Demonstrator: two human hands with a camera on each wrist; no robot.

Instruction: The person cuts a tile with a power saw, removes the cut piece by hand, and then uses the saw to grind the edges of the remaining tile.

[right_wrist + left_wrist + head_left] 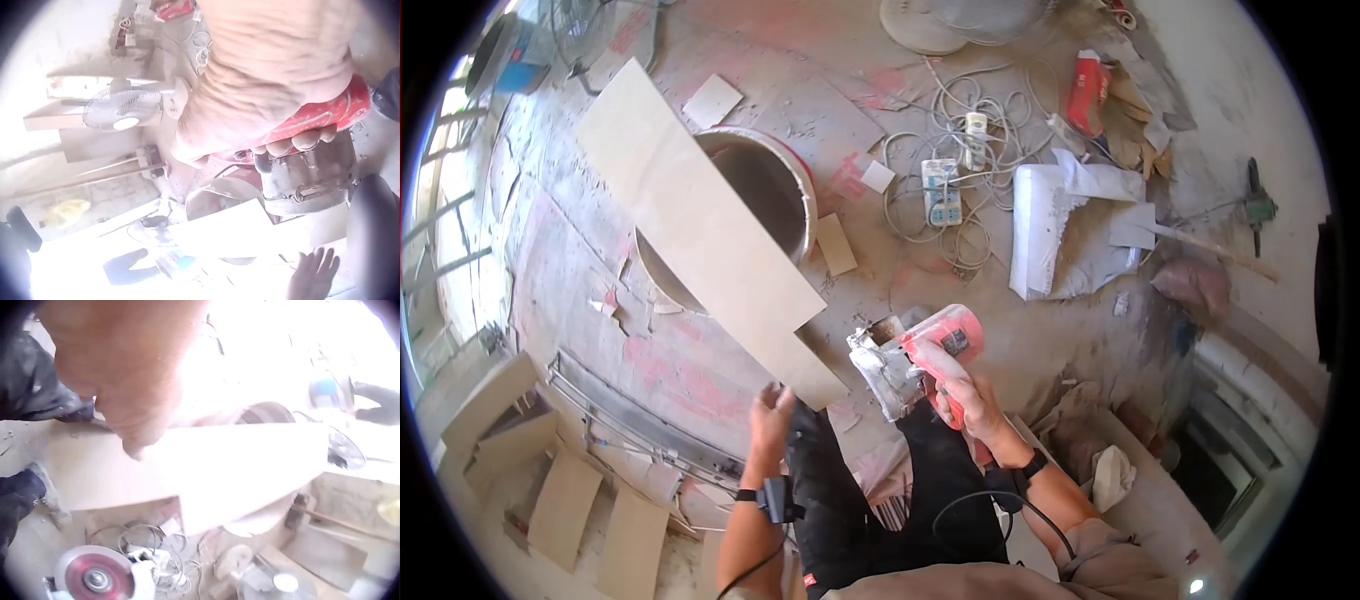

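In the right hand [975, 405] sits a red-handled disc cutter [940, 340].

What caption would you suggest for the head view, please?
The right hand grips a red power tool; the left hand is near a notched board lying across a round tub.

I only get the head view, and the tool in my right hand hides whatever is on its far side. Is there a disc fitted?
Observer: Yes, the left wrist view shows a reddish round disc on the tool.
Operator: And my left hand, by the board's near end? Its fingers look bunched from here.
Observer: They are not: the right wrist view shows them extended and spread.
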